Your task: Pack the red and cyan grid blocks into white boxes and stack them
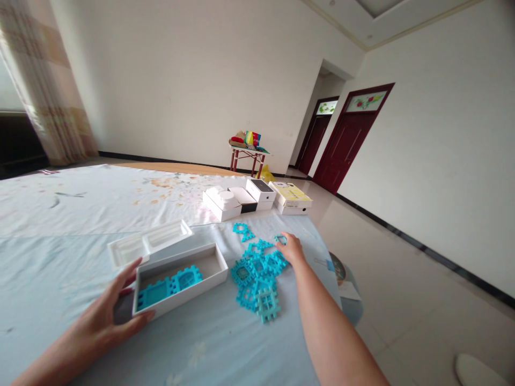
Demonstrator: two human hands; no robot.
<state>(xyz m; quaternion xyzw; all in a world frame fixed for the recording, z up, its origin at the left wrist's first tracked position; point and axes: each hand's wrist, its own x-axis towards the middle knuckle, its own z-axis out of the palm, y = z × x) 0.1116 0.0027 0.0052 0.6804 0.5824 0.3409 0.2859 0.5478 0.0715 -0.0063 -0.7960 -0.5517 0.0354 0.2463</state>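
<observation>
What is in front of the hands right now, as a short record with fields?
left hand: left hand, spanning the near end of the open white cardboard box
box contents: blue plastic lattice pieces, bare space beside them
right hand: right hand, pinching a small teal plastic piece
right of box: loose heap of blue and teal plastic pieces
behind box: shallow white plastic tray
far side: yellow-and-white cardboard box, other white boxes

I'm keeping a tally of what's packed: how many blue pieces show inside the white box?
2 in the white box: the left piece, at the end by the left hand, and the right piece beside it. More may be hidden beneath.
</observation>
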